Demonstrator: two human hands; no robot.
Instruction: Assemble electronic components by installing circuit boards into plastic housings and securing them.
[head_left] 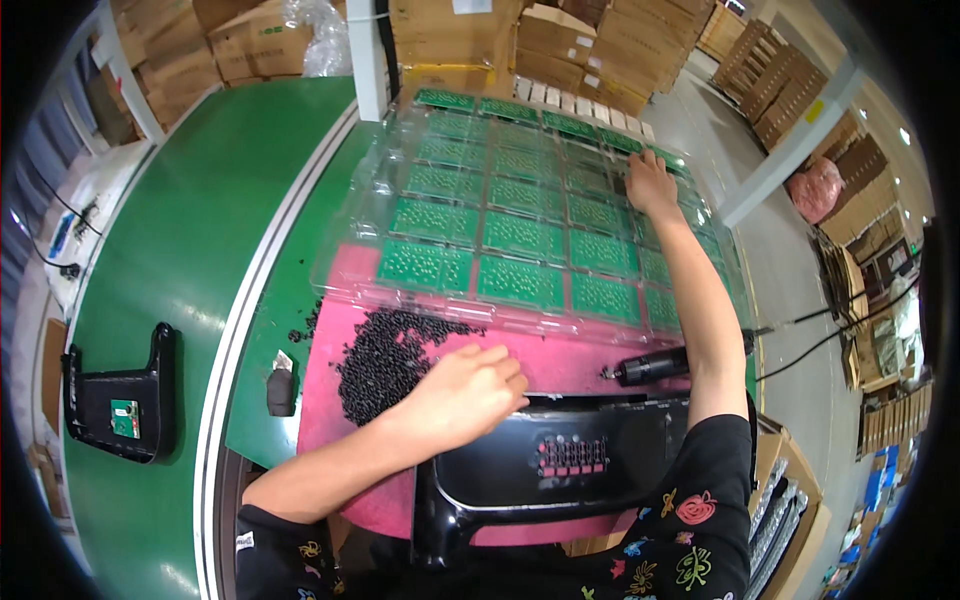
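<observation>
My right hand (652,182) reaches to the far right of a stack of clear plastic trays (455,302). Its fingers are bent down at a green circuit board (622,141) in the far row; the fingertips are partly hidden. Rows of green circuit boards (520,282) fill the trays. Nearer me, my left hand (470,393) is closed with curled fingers, just above the far edge of a black plastic housing (500,462); what it holds, if anything, is hidden. The housing has a group of small openings and lies on a pink mat (328,385). Beside my left hand is a pile of small black parts (385,365).
A black electric screwdriver (650,366) lies right of my left hand, its cable running right. A small dark object (281,388) sits left of the mat. Across a pale rail, another black housing (125,400) with a small board rests on the green surface (250,170). Cardboard boxes (450,40) stand behind.
</observation>
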